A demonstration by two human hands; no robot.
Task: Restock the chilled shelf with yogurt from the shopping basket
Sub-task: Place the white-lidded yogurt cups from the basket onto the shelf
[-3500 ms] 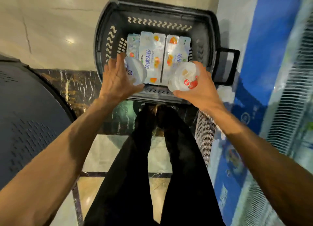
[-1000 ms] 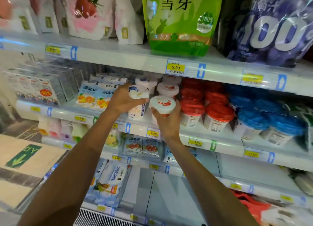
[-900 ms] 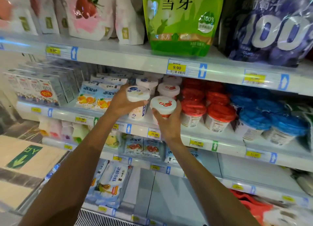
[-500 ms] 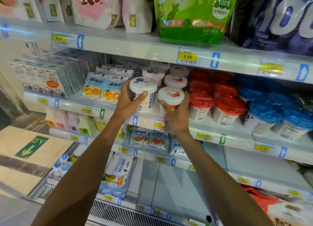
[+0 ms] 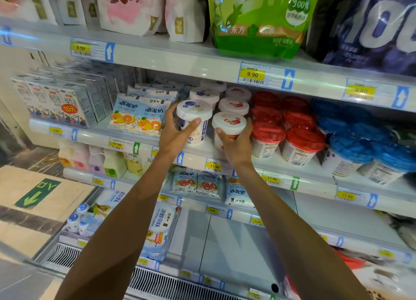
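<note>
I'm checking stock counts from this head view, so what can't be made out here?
- Bases of the blue-lid cup and red-lid cup: hidden by the left hand and right hand.
- Rear cup rows: blocked by front cups.
- Purple bag: cut off by the edge.
- Cup labels: too small.

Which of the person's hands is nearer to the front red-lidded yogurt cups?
Right. The right hand, holding the strawberry-lidded cup, sits directly beside the red-lidded cups. The left hand, gripping the blueberry-lidded cup, is farther left.
</note>
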